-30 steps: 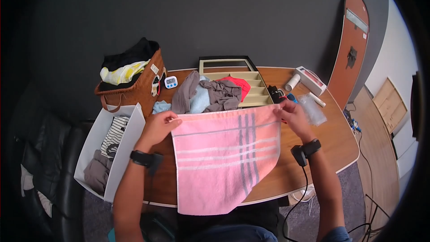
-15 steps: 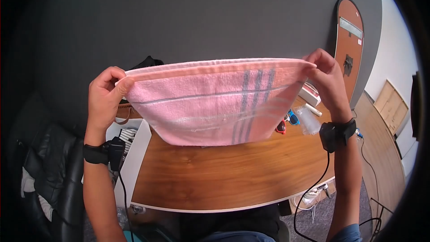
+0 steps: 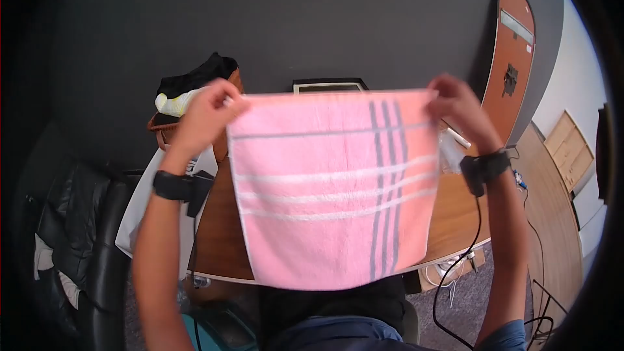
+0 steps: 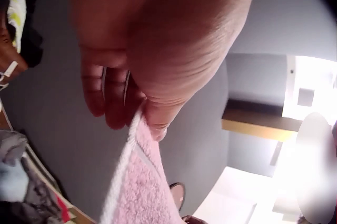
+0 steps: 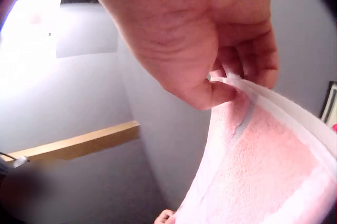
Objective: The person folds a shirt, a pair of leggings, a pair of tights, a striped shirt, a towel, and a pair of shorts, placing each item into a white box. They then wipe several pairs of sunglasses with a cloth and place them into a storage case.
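Note:
A pink towel (image 3: 312, 195) with white and grey stripes and an orange right side hangs spread out above the desk. My left hand (image 3: 211, 114) pinches its upper left corner between thumb and fingers. At the upper right corner my right hand (image 3: 461, 114) pinches it the same way. In the left wrist view the towel's edge (image 4: 124, 176) runs down from the thumb of the left hand (image 4: 163, 55). In the right wrist view the right hand (image 5: 205, 50) grips the towel (image 5: 263, 155) by its hemmed corner. The towel hides most of the desk's middle.
The wooden desk (image 3: 221, 234) lies below. A brown basket (image 3: 235, 84) with clothes (image 3: 201, 78) and a white box (image 3: 146, 208) stand at the left. Behind the towel shows the top of a divided tray (image 3: 328, 84). A clear plastic bag (image 3: 452, 156) lies at the right.
Both hands have lifted the towel from low over the desk, swung it up and outward, and now it hangs flat again, higher and pulled wider. Both corners have stayed pinched.

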A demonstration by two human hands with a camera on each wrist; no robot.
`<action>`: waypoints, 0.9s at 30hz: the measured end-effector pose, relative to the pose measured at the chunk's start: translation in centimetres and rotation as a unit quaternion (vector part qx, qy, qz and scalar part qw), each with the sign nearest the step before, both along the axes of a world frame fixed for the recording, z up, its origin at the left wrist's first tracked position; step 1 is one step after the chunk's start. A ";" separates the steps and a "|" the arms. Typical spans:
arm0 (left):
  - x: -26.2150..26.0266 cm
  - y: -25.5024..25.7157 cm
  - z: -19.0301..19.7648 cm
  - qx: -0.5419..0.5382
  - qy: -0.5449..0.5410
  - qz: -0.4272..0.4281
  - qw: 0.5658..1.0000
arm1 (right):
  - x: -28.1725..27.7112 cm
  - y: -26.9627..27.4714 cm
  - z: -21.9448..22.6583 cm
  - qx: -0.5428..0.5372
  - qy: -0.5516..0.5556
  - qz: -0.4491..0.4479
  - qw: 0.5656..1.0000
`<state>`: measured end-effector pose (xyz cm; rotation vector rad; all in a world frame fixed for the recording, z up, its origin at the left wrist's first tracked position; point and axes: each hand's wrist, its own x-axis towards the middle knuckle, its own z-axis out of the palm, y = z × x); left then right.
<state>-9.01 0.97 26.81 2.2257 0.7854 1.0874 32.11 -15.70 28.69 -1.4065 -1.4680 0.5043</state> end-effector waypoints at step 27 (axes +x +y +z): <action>-5.1 -11.4 -17.7 -0.095 0.279 -0.169 0.941 | -4.1 -12.3 -17.7 -0.179 -0.336 0.196 0.904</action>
